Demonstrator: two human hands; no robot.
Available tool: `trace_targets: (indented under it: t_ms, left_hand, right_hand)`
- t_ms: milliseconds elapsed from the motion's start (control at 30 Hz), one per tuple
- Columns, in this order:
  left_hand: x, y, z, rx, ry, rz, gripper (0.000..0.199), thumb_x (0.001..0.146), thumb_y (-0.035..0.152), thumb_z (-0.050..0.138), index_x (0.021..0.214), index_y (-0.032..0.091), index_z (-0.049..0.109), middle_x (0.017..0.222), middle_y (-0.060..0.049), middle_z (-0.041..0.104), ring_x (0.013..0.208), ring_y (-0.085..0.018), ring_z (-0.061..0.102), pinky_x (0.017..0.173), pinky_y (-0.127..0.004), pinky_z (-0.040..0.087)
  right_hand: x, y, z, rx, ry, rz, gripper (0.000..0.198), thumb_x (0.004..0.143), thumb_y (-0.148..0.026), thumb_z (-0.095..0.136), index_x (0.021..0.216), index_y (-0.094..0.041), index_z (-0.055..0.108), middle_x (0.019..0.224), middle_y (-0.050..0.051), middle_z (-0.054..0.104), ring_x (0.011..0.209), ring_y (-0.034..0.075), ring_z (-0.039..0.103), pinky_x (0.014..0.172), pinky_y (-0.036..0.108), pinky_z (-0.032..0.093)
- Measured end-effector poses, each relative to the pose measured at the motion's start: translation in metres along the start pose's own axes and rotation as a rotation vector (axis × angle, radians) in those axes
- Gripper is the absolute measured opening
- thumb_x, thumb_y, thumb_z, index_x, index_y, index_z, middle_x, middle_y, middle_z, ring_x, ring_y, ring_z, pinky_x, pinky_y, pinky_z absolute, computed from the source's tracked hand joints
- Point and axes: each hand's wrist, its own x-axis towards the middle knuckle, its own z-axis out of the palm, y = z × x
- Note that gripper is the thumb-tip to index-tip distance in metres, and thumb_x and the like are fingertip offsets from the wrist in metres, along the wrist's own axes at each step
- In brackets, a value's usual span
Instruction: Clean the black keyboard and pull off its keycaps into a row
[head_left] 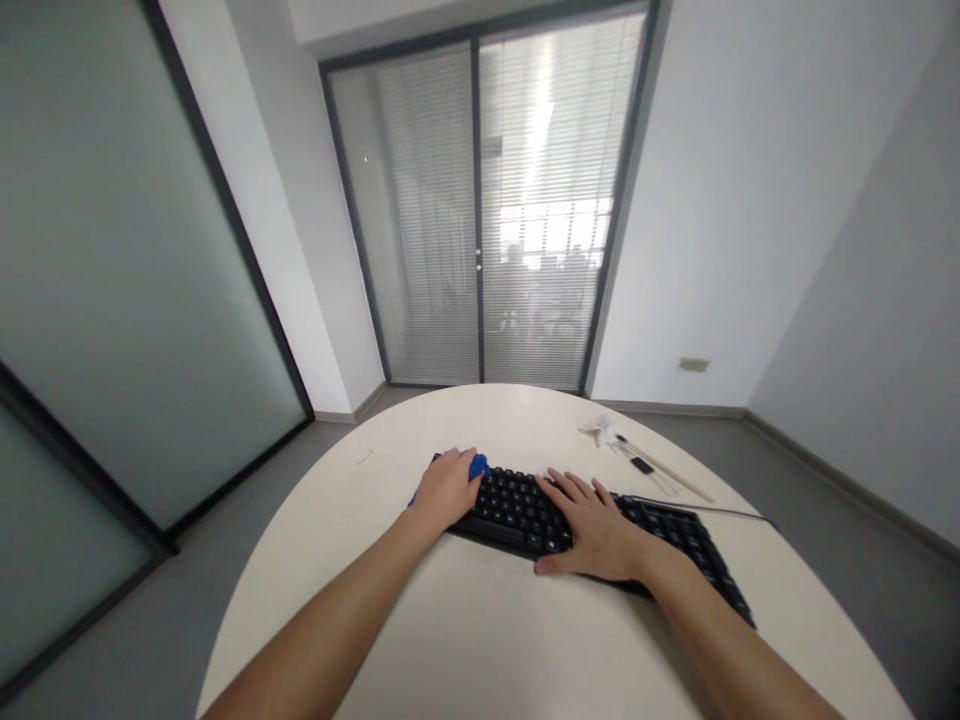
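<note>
A black keyboard (517,505) lies at a slant across the round table. My left hand (445,488) is closed over its left end, with a crumpled blue cloth-like thing (478,466) under the fingers. Only small bits of the blue thing show, beyond the fingertips and beside the wrist; its exact kind is hidden. Over the middle-right keys rests my right hand (596,530), palm down. Its fingers are spread, and the thumb reaches past the keyboard's near edge. That hand covers part of the keys.
On the pale table (450,640), beyond the keyboard's right part, lie a crumpled white piece (601,430), a thin stick (670,470) and a small black piece (642,465). A dark cable (720,510) runs off the right edge. Glass doors (480,220) stand behind.
</note>
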Motion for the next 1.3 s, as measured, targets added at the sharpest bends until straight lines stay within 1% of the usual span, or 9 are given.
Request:
trace_targets:
  t_ms: [133, 233, 367, 567, 733, 1000, 1133, 1233, 1300]
  left_hand:
    - [0.0, -0.001, 0.002, -0.026, 0.02, 0.035, 0.039, 0.095, 0.029, 0.052, 0.133, 0.022, 0.058, 0.124, -0.009, 0.067, 0.116, -0.025, 0.062, 0.101, -0.035, 0.046]
    - [-0.004, -0.006, 0.004, -0.067, 0.011, 0.116, 0.042, 0.094, 0.026, 0.052, 0.136, 0.024, 0.054, 0.132, -0.007, 0.065, 0.12, -0.023, 0.06, 0.103, -0.033, 0.045]
    - [-0.007, -0.009, 0.004, -0.092, 0.002, 0.178, 0.044, 0.093, 0.023, 0.052, 0.137, 0.027, 0.053, 0.133, -0.004, 0.065, 0.12, -0.022, 0.061, 0.104, -0.033, 0.045]
    - [-0.02, 0.004, -0.006, -0.088, -0.052, 0.28, 0.047, 0.091, 0.023, 0.054, 0.138, 0.027, 0.053, 0.127, -0.004, 0.068, 0.112, -0.024, 0.065, 0.098, -0.037, 0.05]
    - [-0.031, 0.013, -0.016, -0.095, -0.098, 0.351, 0.05, 0.087, 0.026, 0.058, 0.137, 0.025, 0.054, 0.129, -0.006, 0.068, 0.112, -0.028, 0.066, 0.096, -0.04, 0.052]
    - [-0.041, 0.028, -0.034, -0.053, -0.196, 0.411, 0.048, 0.08, 0.032, 0.063, 0.127, 0.023, 0.063, 0.11, -0.008, 0.075, 0.096, -0.03, 0.071, 0.085, -0.042, 0.055]
    - [-0.043, 0.028, -0.04, -0.056, -0.237, 0.456, 0.048, 0.077, 0.038, 0.066, 0.123, 0.025, 0.067, 0.1, -0.007, 0.076, 0.089, -0.03, 0.072, 0.081, -0.041, 0.056]
    - [-0.042, 0.022, -0.042, -0.144, -0.22, 0.454, 0.043, 0.078, 0.038, 0.066, 0.12, 0.029, 0.069, 0.1, -0.003, 0.077, 0.089, -0.027, 0.073, 0.083, -0.036, 0.055]
    - [-0.041, 0.017, -0.043, -0.224, -0.162, 0.404, 0.039, 0.08, 0.036, 0.064, 0.118, 0.03, 0.07, 0.1, -0.001, 0.078, 0.089, -0.023, 0.073, 0.085, -0.033, 0.055]
  right_hand:
    - [0.002, -0.001, 0.003, 0.01, 0.03, -0.021, 0.128, 0.059, -0.086, 0.064, 0.159, -0.021, 0.02, 0.165, 0.015, 0.017, 0.149, 0.045, 0.012, 0.119, 0.066, 0.004]
    - [0.002, -0.003, 0.002, 0.018, 0.021, -0.02, 0.128, 0.058, -0.086, 0.064, 0.159, -0.02, 0.019, 0.165, 0.016, 0.017, 0.149, 0.045, 0.012, 0.119, 0.066, 0.005]
    - [0.001, -0.003, 0.001, 0.003, 0.02, -0.017, 0.128, 0.059, -0.086, 0.064, 0.159, -0.021, 0.02, 0.165, 0.015, 0.016, 0.149, 0.045, 0.013, 0.119, 0.064, 0.007]
    - [0.0, 0.0, 0.003, -0.024, 0.081, -0.04, 0.124, 0.059, -0.085, 0.064, 0.158, -0.022, 0.025, 0.163, 0.016, 0.025, 0.148, 0.044, 0.021, 0.119, 0.064, 0.009]
    - [0.001, 0.002, 0.006, -0.046, 0.094, -0.054, 0.124, 0.06, -0.085, 0.064, 0.158, -0.021, 0.025, 0.162, 0.016, 0.026, 0.148, 0.042, 0.022, 0.119, 0.064, 0.009]
    - [-0.001, 0.001, 0.004, -0.061, 0.071, -0.025, 0.123, 0.06, -0.085, 0.063, 0.158, -0.022, 0.024, 0.163, 0.015, 0.023, 0.148, 0.042, 0.021, 0.12, 0.062, 0.01]
    - [0.001, 0.003, 0.005, -0.056, 0.074, -0.034, 0.124, 0.06, -0.086, 0.063, 0.158, -0.022, 0.023, 0.163, 0.015, 0.023, 0.148, 0.041, 0.021, 0.12, 0.061, 0.01]
    - [0.002, 0.004, 0.007, -0.048, 0.077, -0.032, 0.125, 0.059, -0.087, 0.062, 0.158, -0.022, 0.023, 0.163, 0.016, 0.023, 0.148, 0.042, 0.021, 0.12, 0.062, 0.01]
    - [0.002, 0.005, 0.007, -0.041, 0.082, -0.036, 0.125, 0.059, -0.087, 0.062, 0.158, -0.022, 0.023, 0.163, 0.016, 0.023, 0.148, 0.042, 0.021, 0.12, 0.062, 0.01]
